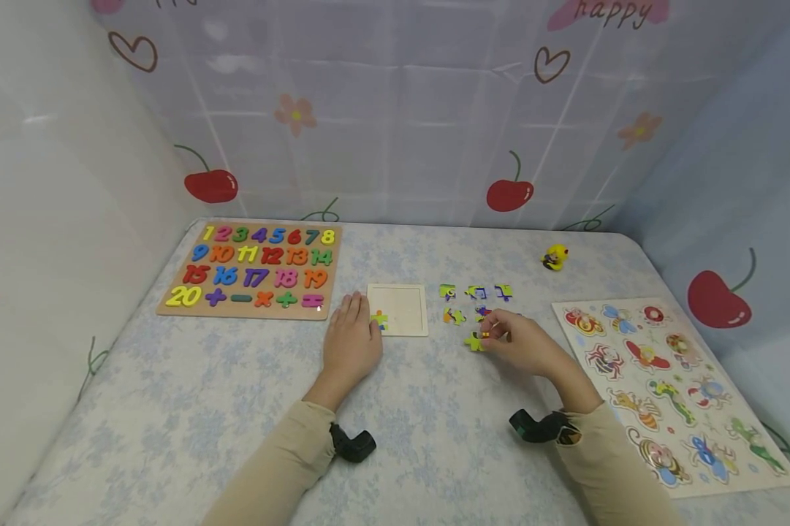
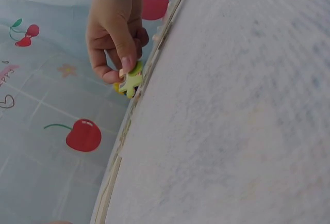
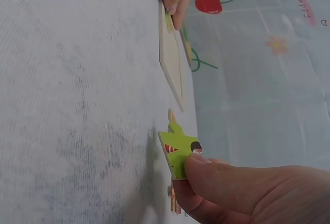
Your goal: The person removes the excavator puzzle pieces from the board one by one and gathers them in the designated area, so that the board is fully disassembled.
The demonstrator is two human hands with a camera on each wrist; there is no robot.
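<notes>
My right hand point(image 1: 519, 342) pinches a green jigsaw piece point(image 3: 178, 152) between thumb and fingers, just right of the puzzle frame. In the right wrist view the piece shows red-and-white and black markings and stands tilted above the table. My left hand point(image 1: 351, 342) lies with its fingers straight along the left edge of the square wooden puzzle frame point(image 1: 408, 310). One jigsaw piece point(image 1: 379, 320) lies in the frame's lower left corner, beside the left thumb. Several loose jigsaw pieces point(image 1: 476, 292) lie in rows right of the frame, some partly hidden by the right hand.
A number board point(image 1: 251, 272) with coloured numerals lies at the back left. On the right is a board of insect pictures point(image 1: 621, 376), under the right forearm's side. A small yellow toy figure point(image 1: 555, 257) stands at the back right. Curtains enclose the table.
</notes>
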